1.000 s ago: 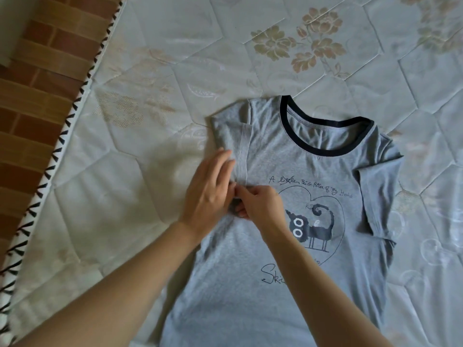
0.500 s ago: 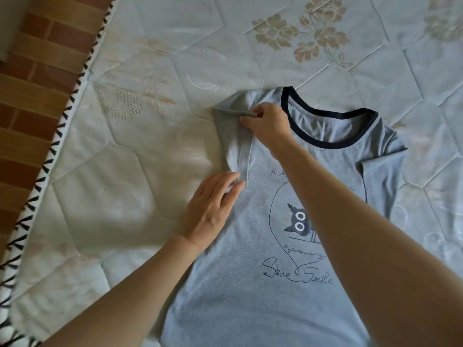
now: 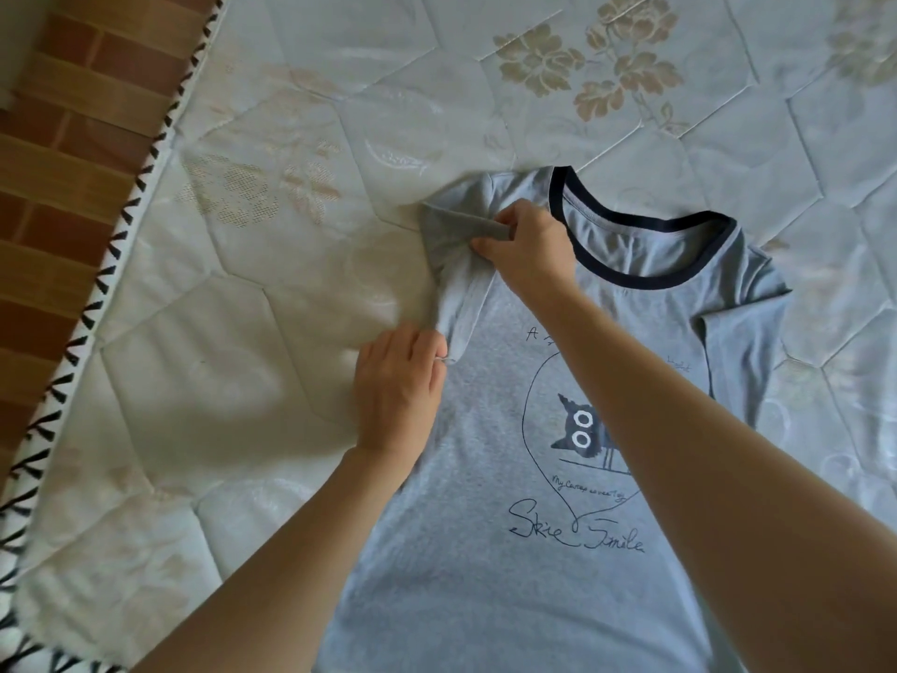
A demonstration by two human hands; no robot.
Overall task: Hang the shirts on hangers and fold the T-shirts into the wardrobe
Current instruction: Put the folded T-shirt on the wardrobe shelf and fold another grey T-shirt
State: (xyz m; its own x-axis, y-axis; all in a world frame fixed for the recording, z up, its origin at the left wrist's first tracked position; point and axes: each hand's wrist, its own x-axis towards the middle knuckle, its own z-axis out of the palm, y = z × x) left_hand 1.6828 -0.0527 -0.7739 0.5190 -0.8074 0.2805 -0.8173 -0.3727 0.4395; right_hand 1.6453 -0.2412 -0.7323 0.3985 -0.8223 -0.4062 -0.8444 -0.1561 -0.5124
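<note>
Far left there's a strip of brick-pattern floor, then the mattress edge with its black-and-white stitched trim. The mattress itself is pale, quilted in hexagons, with some tan flower prints up top.

Next over, the left hand comes in from the bottom left, forearm angled up toward the middle. It lies palm-down with the fingers mostly straight and close together, tips pressing on the lower end of the folded-in sleeve, right at the shirt's left edge. So not really grabbing, more pinning it flat.

The grey T-shirt lies face up on the mattress, neck pointing away, dark navy collar, cat-in-a-heart print and some scribbly writing on the chest. Its hem runs out of frame at the bottom.

The right arm crosses over the shirt from the bottom right corner, reaching diagonally up and left. The right hand sits near the shoulder, just beside the collar, with its fingers curled and pinching the sleeve cuff, lifting that bit of fabric slightly off the shirt. The other sleeve on the far right is already folded in over the body.
</note>
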